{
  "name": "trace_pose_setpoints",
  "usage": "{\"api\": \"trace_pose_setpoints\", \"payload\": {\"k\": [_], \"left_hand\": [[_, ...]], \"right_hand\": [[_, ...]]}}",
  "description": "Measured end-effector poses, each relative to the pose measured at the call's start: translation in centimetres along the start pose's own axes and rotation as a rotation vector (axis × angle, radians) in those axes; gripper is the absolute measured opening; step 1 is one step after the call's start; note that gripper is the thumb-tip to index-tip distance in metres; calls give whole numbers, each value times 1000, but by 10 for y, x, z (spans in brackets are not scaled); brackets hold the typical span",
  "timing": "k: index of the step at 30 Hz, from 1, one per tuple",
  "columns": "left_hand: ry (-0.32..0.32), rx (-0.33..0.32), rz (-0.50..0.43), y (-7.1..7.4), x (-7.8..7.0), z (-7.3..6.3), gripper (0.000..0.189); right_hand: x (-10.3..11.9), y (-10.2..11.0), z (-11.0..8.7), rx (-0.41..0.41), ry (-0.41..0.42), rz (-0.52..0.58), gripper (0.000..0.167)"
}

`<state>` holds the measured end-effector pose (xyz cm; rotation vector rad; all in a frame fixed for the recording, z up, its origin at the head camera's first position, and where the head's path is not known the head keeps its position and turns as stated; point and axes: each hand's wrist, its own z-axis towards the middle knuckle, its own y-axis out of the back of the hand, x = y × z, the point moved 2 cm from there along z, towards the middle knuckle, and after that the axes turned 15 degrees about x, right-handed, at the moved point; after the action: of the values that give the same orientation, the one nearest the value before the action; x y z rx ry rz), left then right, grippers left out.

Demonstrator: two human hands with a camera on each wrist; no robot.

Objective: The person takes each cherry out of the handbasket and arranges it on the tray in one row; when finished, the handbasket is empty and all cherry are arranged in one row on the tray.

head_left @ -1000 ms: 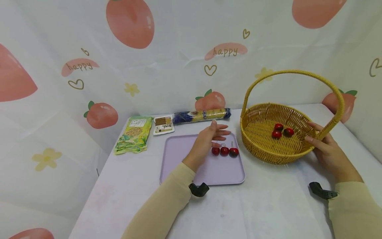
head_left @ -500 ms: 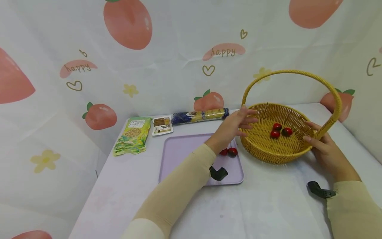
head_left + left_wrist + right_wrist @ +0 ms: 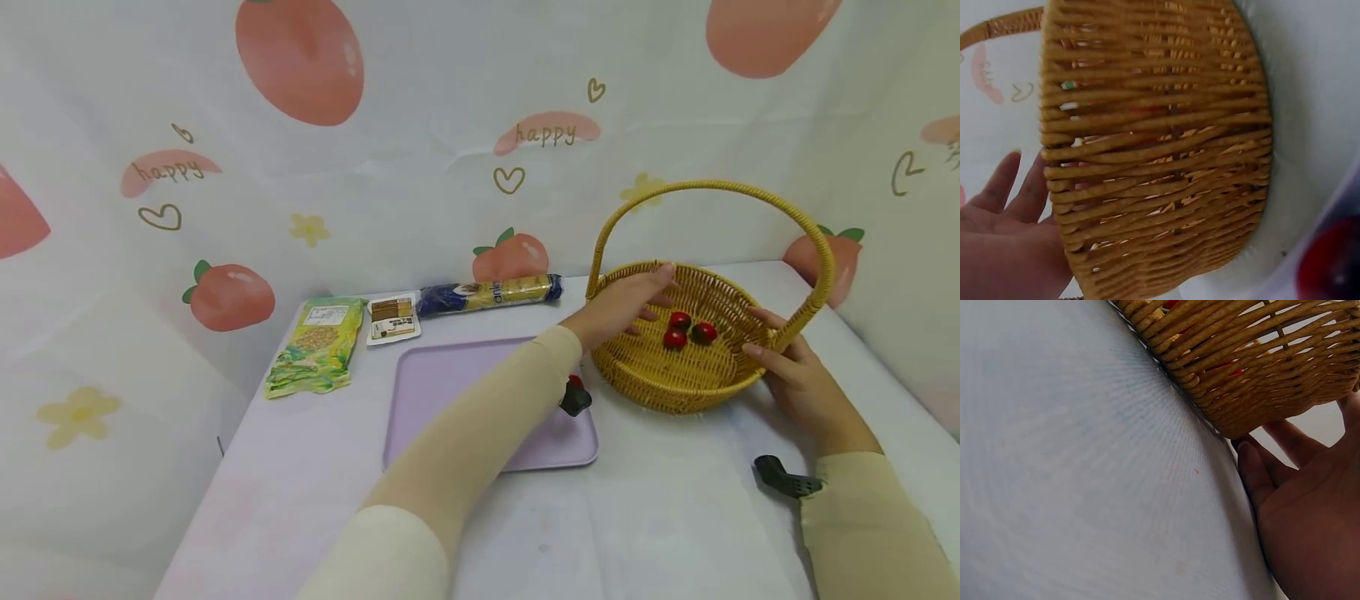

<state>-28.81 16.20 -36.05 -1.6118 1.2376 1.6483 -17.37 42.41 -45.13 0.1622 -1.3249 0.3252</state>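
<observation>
A yellow wicker basket [image 3: 652, 379] with a tall hooped handle holds three dark red cherries [image 3: 677, 337]. My left hand [image 3: 624, 307] reaches over its left rim, fingers loosely extended above the inside. In the left wrist view that hand [image 3: 1013, 244] appears beyond the woven wall. At the right side, my right hand [image 3: 802, 383] grips the basket by its rim, thumb and a finger showing on the inner side. A lilac tray [image 3: 450, 375] lies left of the basket. Of the cherries on it, only a red bit [image 3: 575, 381] shows beside the left wrist; my forearm hides the others.
Behind the tray lie a blue and yellow tube-shaped packet [image 3: 491, 293], a small white-edged brown packet [image 3: 393, 318] and a green and yellow bag [image 3: 315, 346]. A fruit-patterned cloth [image 3: 420, 200] hangs right behind the table [image 3: 660, 517].
My left hand has moved right, from beside the tray's cherries to over the basket's left rim. The right hand keeps its hold on the basket. The head view has shifted slightly.
</observation>
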Motion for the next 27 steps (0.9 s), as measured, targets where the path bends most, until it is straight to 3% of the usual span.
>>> {"api": "trace_pose_setpoints", "payload": {"k": [5,9,17,19,23,27], "left_hand": [[-5,28,-2,-3,-8,15,65],[-15,13,-26,-9,-12,27,63],[84,-22,4,-20,8,38,61],[98,-18,58,-22,14,41,61],[138,37,271,-26,21,49,49],[163,151,472,-30,26,56,32]], "right_hand": [[-1,-1,0,-11,-5,10,56],[-1,-1,1,-44,-36,-20,56],[-1,-1,1,-36,-15,-7,56],[-1,-1,2,-34,-7,-9,56],[0,0,1,-32,7,-9,56],[-1,1,1,-28,0,-8,56]]}}
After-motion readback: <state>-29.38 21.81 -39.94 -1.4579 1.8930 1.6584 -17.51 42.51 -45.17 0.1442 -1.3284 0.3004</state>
